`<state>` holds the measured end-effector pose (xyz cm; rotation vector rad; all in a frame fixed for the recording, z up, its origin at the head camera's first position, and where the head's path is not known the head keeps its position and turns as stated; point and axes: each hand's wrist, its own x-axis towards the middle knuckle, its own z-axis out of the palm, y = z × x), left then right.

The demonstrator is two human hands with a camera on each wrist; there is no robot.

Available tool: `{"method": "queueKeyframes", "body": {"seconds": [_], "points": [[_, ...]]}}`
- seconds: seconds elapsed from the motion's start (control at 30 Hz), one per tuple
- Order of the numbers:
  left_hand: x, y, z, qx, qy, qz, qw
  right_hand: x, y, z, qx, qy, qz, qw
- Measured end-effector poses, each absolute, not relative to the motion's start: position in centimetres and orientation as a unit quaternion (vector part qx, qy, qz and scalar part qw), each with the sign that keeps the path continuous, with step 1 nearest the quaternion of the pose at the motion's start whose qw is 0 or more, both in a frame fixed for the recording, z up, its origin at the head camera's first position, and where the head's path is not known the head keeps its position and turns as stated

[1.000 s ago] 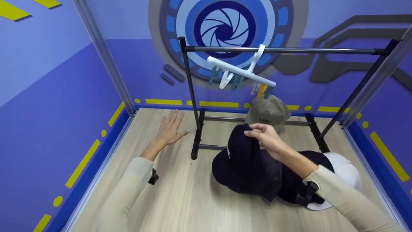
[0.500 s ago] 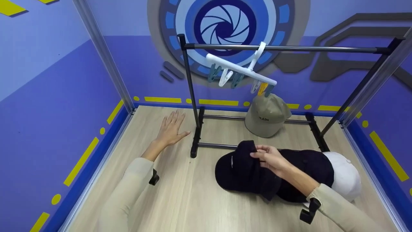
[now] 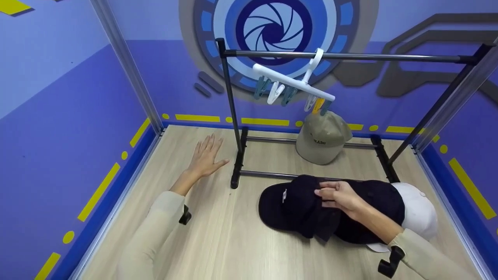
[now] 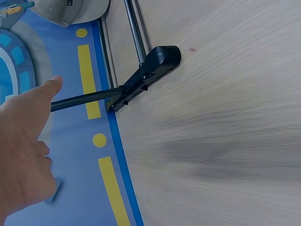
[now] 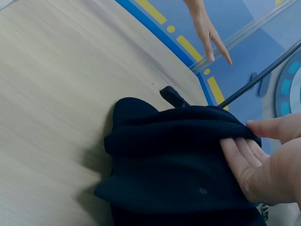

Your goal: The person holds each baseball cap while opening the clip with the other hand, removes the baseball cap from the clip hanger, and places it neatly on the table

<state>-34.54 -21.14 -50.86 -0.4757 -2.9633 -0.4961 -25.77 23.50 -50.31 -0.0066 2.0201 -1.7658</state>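
Observation:
My right hand [image 3: 342,198] pinches the fabric of a black cap [image 3: 295,202], thumb and fingers at its crown's edge in the right wrist view. This cap lies with its brim to the left and a small white mark on its front. Its back end overlaps another black cap [image 3: 371,206], and a white cap [image 3: 416,210] sits at the right end of the row. My left hand [image 3: 202,159] is spread, fingers straight, left of the black rack and holding nothing; the left wrist view shows its thumb and curled-looking lower fingers against the wall behind.
A white hanger [image 3: 293,82] with several coloured clips hangs on the black rack's top bar [image 3: 373,57]. Beneath it a beige cap [image 3: 323,140] rests across the rack's rear lower bar. Blue walls [image 3: 70,97] enclose the wooden surface [image 3: 210,233] on the left, back and right.
My right hand has lowered the black cap's crown and shifted slightly right and toward me; the cap now lies flatter beside the others. The left hand stays in place.

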Motion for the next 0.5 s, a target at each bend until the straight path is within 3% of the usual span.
{"method": "queueKeyframes", "body": {"seconds": [0.5], "points": [[-33.8, -19.7, -50.5, -0.186, -0.967, -0.171, 0.023, -25.9, 25.7, -49.3, -0.024, 0.667, -0.701, 0.249]]}}
